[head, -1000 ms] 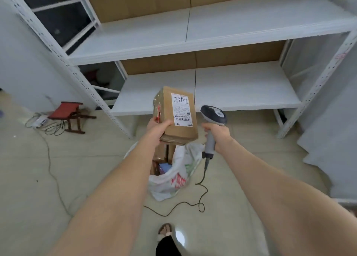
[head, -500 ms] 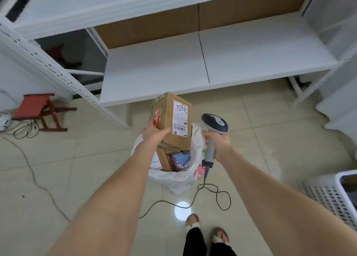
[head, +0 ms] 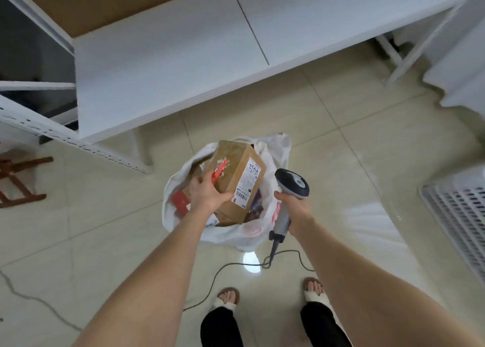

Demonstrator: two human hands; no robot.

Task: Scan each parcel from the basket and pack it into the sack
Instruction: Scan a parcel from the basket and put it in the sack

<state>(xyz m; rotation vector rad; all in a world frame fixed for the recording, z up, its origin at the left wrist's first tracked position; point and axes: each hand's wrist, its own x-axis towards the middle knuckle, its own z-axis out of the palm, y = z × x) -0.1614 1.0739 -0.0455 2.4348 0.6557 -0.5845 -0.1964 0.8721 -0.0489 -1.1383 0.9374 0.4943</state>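
Observation:
My left hand (head: 206, 190) grips a brown cardboard parcel (head: 237, 171) with a white barcode label and red tape. It hangs tilted over the open mouth of the white sack (head: 231, 231) on the floor. Other parcels lie inside the sack, partly hidden under the box. To the right of the sack, my right hand (head: 292, 206) holds a grey handheld scanner (head: 291, 182) by its handle, head pointing up and away. The white slatted basket (head: 458, 215) shows at the right edge.
A low white shelf (head: 168, 58) runs across the top, its perforated post (head: 78, 143) slanting at left. The scanner cable (head: 262, 264) loops on the tiled floor by my sandalled feet (head: 312, 291). A red wooden stool (head: 18, 181) stands at far left.
The view has tilted down toward the floor. My left hand has lowered the parcel from chest height down over the sack's mouth. The scanner hand has dropped alongside it.

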